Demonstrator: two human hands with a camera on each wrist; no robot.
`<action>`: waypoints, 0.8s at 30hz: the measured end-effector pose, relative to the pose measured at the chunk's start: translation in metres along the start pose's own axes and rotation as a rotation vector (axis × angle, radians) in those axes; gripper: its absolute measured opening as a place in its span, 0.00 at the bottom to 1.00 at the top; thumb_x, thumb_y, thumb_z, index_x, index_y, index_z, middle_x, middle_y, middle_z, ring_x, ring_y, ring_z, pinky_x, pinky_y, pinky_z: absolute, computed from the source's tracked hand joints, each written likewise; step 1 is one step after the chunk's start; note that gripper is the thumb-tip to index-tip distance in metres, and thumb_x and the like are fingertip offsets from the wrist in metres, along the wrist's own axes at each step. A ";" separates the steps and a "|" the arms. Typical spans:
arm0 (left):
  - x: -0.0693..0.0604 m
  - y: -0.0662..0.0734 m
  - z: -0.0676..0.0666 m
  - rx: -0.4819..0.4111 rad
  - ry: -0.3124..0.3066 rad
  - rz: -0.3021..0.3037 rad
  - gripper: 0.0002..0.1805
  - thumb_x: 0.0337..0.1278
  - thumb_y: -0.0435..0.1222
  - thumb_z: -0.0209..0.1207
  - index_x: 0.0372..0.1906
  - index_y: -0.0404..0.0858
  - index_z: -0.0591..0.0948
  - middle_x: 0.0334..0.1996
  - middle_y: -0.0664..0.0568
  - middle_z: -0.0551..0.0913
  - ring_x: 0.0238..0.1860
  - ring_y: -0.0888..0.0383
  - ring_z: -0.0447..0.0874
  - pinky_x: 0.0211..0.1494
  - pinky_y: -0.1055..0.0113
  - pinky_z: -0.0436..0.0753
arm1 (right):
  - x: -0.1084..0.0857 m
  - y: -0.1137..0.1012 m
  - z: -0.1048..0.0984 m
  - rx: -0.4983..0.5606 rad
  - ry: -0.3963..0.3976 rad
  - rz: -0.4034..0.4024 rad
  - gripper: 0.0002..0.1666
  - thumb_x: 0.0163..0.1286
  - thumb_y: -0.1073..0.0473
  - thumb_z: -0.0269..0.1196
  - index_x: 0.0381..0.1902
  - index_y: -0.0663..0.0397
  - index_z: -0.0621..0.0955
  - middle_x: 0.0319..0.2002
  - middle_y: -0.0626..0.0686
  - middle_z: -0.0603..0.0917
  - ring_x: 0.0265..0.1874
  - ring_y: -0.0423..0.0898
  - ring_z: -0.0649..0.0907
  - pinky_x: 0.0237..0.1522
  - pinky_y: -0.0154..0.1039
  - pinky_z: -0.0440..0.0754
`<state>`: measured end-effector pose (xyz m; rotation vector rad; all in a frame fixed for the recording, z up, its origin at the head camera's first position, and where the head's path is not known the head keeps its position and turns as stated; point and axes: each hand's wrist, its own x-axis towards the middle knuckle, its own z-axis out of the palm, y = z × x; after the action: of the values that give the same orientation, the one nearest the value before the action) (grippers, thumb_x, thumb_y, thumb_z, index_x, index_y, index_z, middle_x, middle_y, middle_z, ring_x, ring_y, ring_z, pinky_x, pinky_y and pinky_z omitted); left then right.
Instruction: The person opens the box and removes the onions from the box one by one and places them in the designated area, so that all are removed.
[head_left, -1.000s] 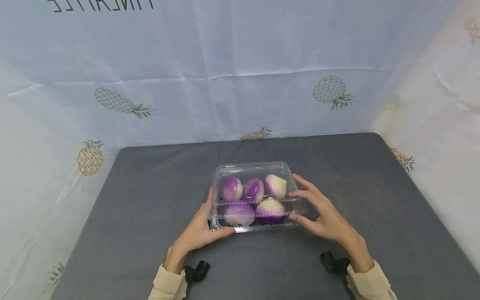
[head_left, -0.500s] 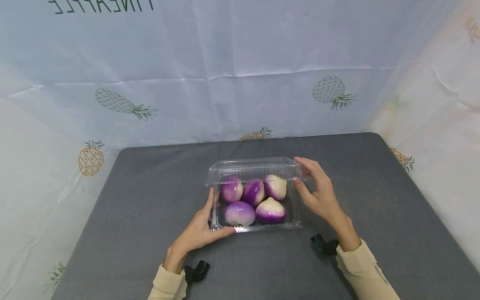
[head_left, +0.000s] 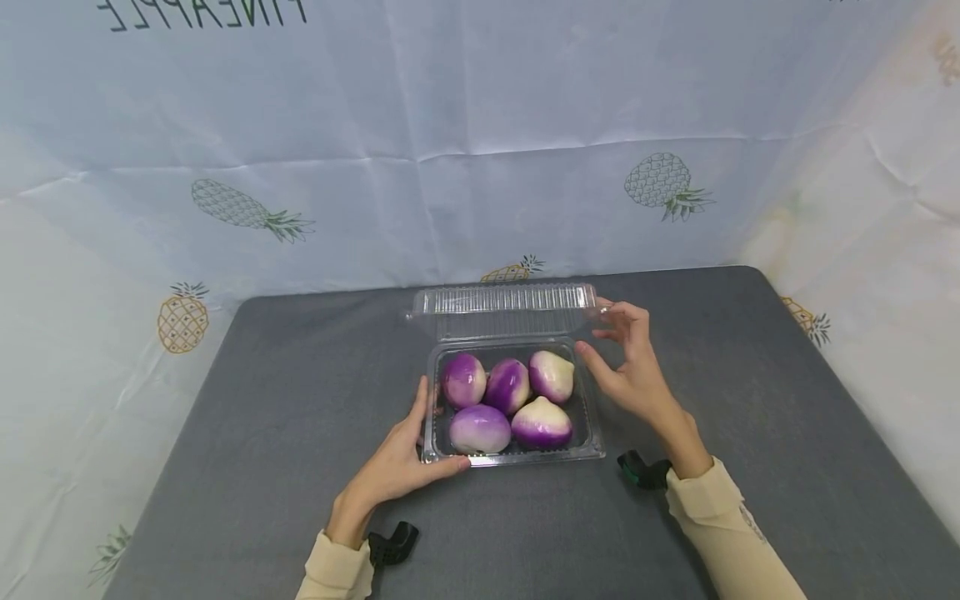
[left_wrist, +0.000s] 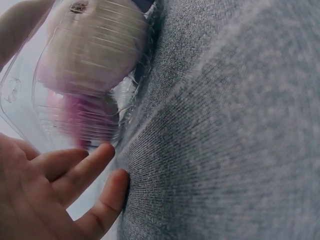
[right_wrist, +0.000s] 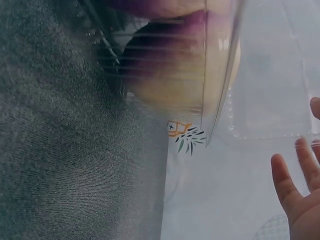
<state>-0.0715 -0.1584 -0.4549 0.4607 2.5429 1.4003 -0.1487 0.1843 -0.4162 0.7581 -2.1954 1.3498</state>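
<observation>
A clear plastic clamshell box (head_left: 588,429) sits on the table, holding several glossy purple-and-white onions (head_left: 480,428). Its hinged lid (head_left: 504,312) stands raised at the back. My left hand (head_left: 401,458) rests at the box's front left corner, thumb along the front rim and straight fingers against the left side. In the left wrist view, those fingers (left_wrist: 82,172) lie by the ribbed wall. At the lid's right end is my right hand (head_left: 633,375), its fingers touching the lid edge and its thumb apart from it. The right wrist view shows the right fingertips (right_wrist: 300,150) near the lid's edge.
The box stands on a grey cloth-covered table (head_left: 315,375). Behind and beside it hangs a white curtain (head_left: 480,192) printed with pineapples. A black wrist mount (head_left: 393,543) sits at the left wrist, another mount (head_left: 643,471) at the right.
The lid has swung up and back from over the onions, uncovering them. My right hand has moved away from me with the lid's edge. My left hand has stayed at the box corner.
</observation>
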 end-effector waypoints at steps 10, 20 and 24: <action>-0.002 -0.002 0.002 0.001 -0.008 -0.007 0.72 0.49 0.51 0.76 0.83 0.37 0.34 0.82 0.43 0.54 0.74 0.46 0.70 0.53 0.71 0.81 | -0.001 0.015 0.003 -0.081 -0.059 0.015 0.57 0.61 0.80 0.66 0.81 0.63 0.51 0.65 0.68 0.73 0.61 0.63 0.77 0.57 0.43 0.81; -0.002 -0.001 0.003 -0.025 -0.004 -0.020 0.73 0.49 0.50 0.77 0.83 0.37 0.34 0.83 0.44 0.54 0.75 0.46 0.70 0.56 0.70 0.81 | 0.008 0.030 0.010 -0.027 -0.138 0.074 0.59 0.65 0.77 0.66 0.83 0.61 0.44 0.68 0.70 0.65 0.62 0.65 0.75 0.55 0.64 0.79; -0.002 0.000 0.003 -0.029 -0.002 -0.020 0.73 0.48 0.49 0.77 0.83 0.38 0.34 0.82 0.44 0.54 0.74 0.47 0.70 0.57 0.70 0.81 | 0.010 0.034 0.013 0.011 -0.176 0.139 0.58 0.66 0.76 0.65 0.83 0.60 0.43 0.75 0.68 0.59 0.63 0.64 0.74 0.54 0.58 0.79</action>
<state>-0.0690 -0.1564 -0.4568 0.4308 2.5151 1.4271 -0.1799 0.1832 -0.4372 0.7666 -2.4194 1.4098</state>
